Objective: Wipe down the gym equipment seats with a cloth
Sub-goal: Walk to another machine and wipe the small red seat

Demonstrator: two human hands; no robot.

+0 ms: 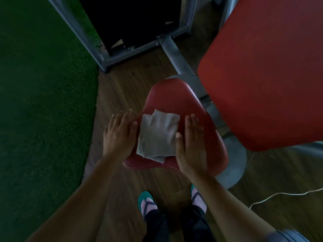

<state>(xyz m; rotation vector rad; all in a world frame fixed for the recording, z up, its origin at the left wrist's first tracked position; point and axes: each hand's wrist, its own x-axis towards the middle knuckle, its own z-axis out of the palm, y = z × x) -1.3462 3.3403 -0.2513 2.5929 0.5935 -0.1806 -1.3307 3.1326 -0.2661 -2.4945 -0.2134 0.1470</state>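
Note:
A folded grey cloth (157, 135) lies flat on the small red padded seat (176, 95) just below me. My left hand (118, 133) hovers at the cloth's left edge, fingers spread, thumb close to the fabric. My right hand (190, 145) rests flat on the seat at the cloth's right edge, its thumb touching the cloth. Neither hand grips it. A larger red pad (265, 70) rises to the right of the seat.
A grey metal machine frame (111, 56) stands behind the seat, with a grey post and round base (234, 165) at the right. Green turf (43, 102) covers the floor on the left; wood flooring lies under my sandalled feet. A white cord (279, 193) trails at right.

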